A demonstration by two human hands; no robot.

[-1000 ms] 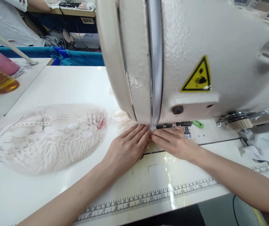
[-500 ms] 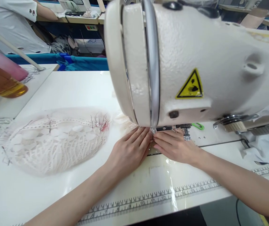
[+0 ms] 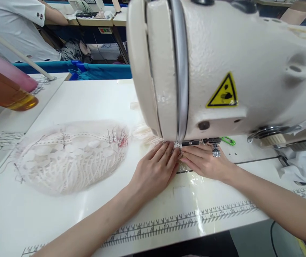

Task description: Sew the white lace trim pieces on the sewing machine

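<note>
My left hand (image 3: pixel 155 171) and my right hand (image 3: pixel 205 162) lie flat on the white table (image 3: pixel 88 100), fingertips meeting just below the head of a cream sewing machine (image 3: pixel 222 64). Both hands have fingers stretched out and pressed down on a small strip of white lace (image 3: pixel 178 145) at the needle area. The needle itself is hidden behind the machine head. More pale lace (image 3: pixel 143 132) trails off to the left of the machine.
A heap of white lace pieces with red threads (image 3: pixel 69 157) lies at the left. A printed ruler (image 3: pixel 169 223) runs along the table's front edge. An amber and pink bottle (image 3: pixel 5 89) lies far left. Another person's white sleeve (image 3: pixel 13 25) shows behind. White cloth (image 3: pixel 303 171) lies at right.
The view has shifted slightly to the right. Both hands stay flat at the needle area, creeping a little toward the machine with the lace.
</note>
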